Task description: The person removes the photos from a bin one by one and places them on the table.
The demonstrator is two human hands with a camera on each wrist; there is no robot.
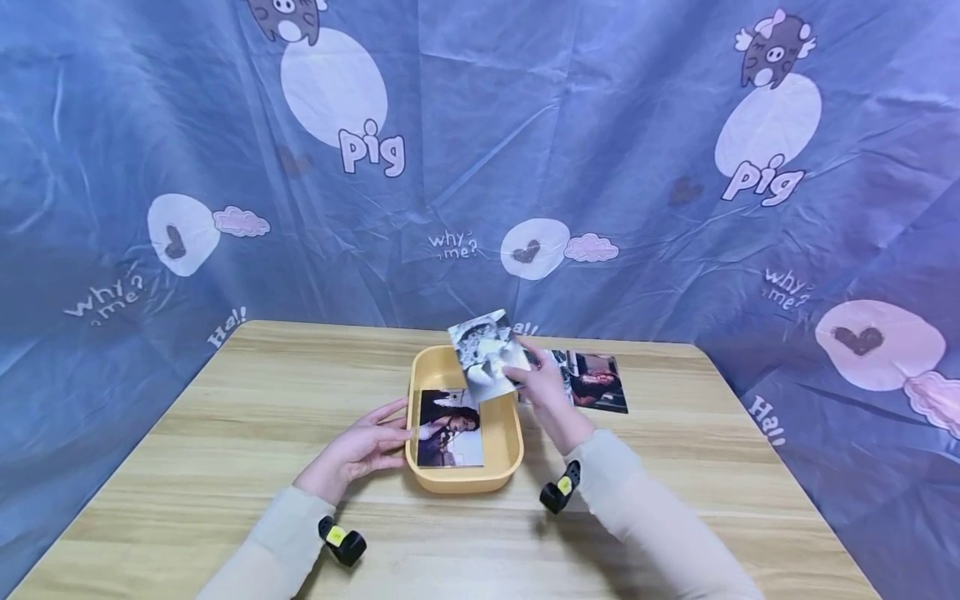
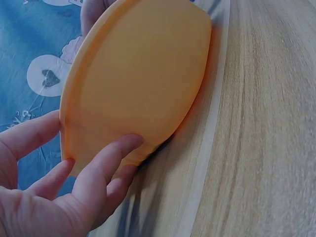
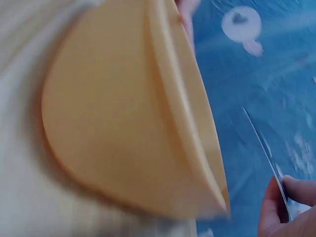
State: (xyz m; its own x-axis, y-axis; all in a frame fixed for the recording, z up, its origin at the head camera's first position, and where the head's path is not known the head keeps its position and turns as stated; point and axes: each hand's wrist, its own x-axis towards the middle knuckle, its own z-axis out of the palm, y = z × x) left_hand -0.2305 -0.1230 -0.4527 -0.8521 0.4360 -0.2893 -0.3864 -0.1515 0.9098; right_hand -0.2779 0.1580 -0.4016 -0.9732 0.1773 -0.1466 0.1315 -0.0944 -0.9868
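Nearest, two beige sleeves are reaching in from 6 o'clock over the pale wood-grain table (image 1: 225, 433). The left hand (image 1: 360, 450) is lying open, its straight fingers (image 2: 106, 165) pressing against the smooth outer wall of the tray (image 1: 510, 450), at the tray's 9 o'clock side. The tray is a rounded oblong of matte yellow plastic, sitting at the table's middle. A glossy photo (image 1: 448, 428) is lying flat inside its near half. Above the tray's far end, the right hand (image 1: 543, 385) is pinching a thin black-and-white print (image 1: 486, 352), holding it tilted; the right wrist view is showing the print edge-on between thumb and fingers. At the tray's 2 o'clock, more photos (image 1: 596, 382) are lying spread on the wood. Farthest, a crinkled blue cloth (image 1: 600, 150) with pig cartoons is hanging behind.
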